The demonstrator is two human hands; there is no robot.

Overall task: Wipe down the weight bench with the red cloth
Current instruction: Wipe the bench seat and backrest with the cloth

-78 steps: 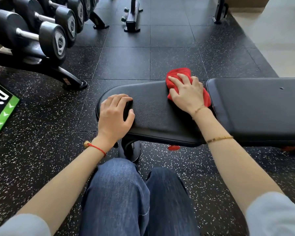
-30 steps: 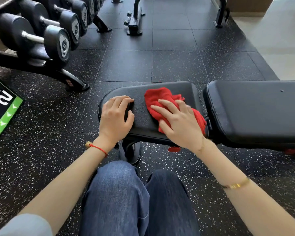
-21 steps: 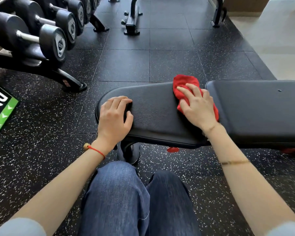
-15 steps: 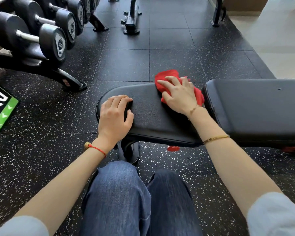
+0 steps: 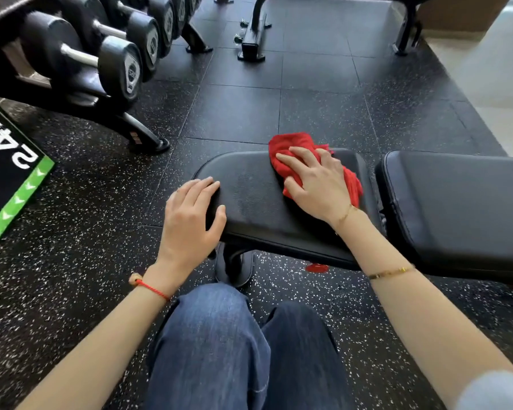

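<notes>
The black weight bench lies across the view, with its seat pad [image 5: 258, 199] in the middle and its longer back pad [image 5: 456, 208] to the right. A crumpled red cloth [image 5: 290, 143] lies on the far part of the seat pad. My right hand [image 5: 317, 182] presses flat on the cloth with spread, straight fingers and covers most of it. My left hand [image 5: 190, 217] rests flat on the seat pad's left end, its thumb on the near edge.
A dumbbell rack [image 5: 101, 63] stands on the floor at the upper left, its foot close to the bench. A black mat with a green stripe [image 5: 9, 173] lies at the left. Black equipment bases [image 5: 252, 39] stand farther back. My knees [image 5: 237, 344] are below the bench.
My right hand has slid the red cloth back and forth over the seat pad and now has it at the far edge, left of the pad gap. My left hand has stayed put.
</notes>
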